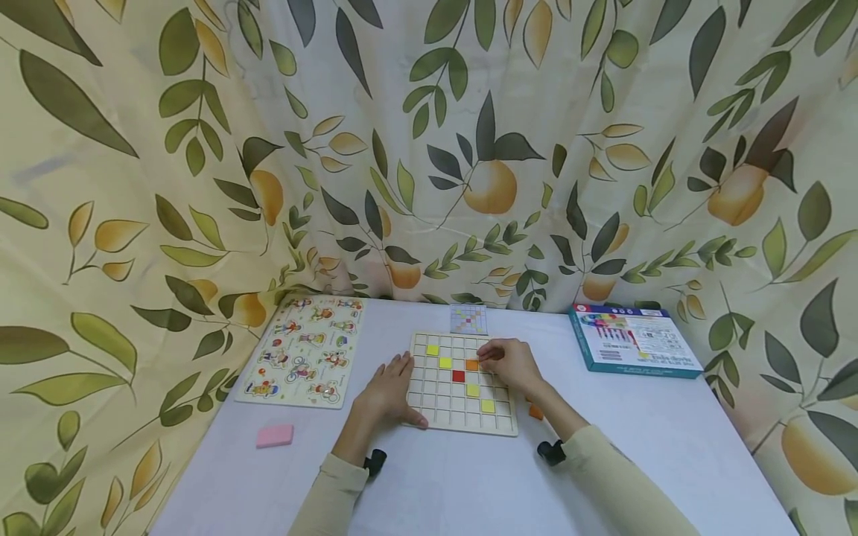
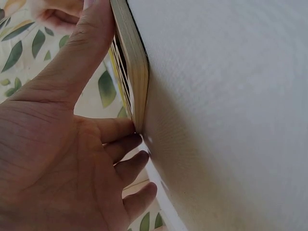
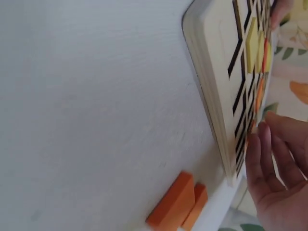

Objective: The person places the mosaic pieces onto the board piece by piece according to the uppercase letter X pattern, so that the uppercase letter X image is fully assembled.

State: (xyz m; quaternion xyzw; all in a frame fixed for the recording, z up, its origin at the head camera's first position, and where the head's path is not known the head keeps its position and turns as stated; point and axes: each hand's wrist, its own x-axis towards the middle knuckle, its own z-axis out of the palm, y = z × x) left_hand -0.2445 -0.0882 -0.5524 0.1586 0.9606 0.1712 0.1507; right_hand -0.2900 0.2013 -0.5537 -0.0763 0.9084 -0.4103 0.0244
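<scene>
A wooden grid board [image 1: 429, 417] lies on the table with several yellow tiles [image 1: 433, 350] and a red tile [image 1: 459, 376] in a diagonal. An orange tile [image 1: 472, 365] sits up and right of the red one. My left hand [image 1: 389, 391] rests along the board's left edge, its thumb at the near corner and its fingers spread in the left wrist view. Over the upper right squares, my right hand [image 1: 512, 365] pinches what looks like a small orange tile, mostly hidden by the fingertips [image 3: 263, 127].
Loose orange tiles [image 3: 173, 202] lie right of the board. Behind it is a small pattern card [image 1: 468, 318]. A picture board [image 1: 304, 353] and a pink block [image 1: 275, 436] are on the left. A teal-edged box [image 1: 633, 342] stands at back right, before a leaf-print curtain [image 1: 489, 246].
</scene>
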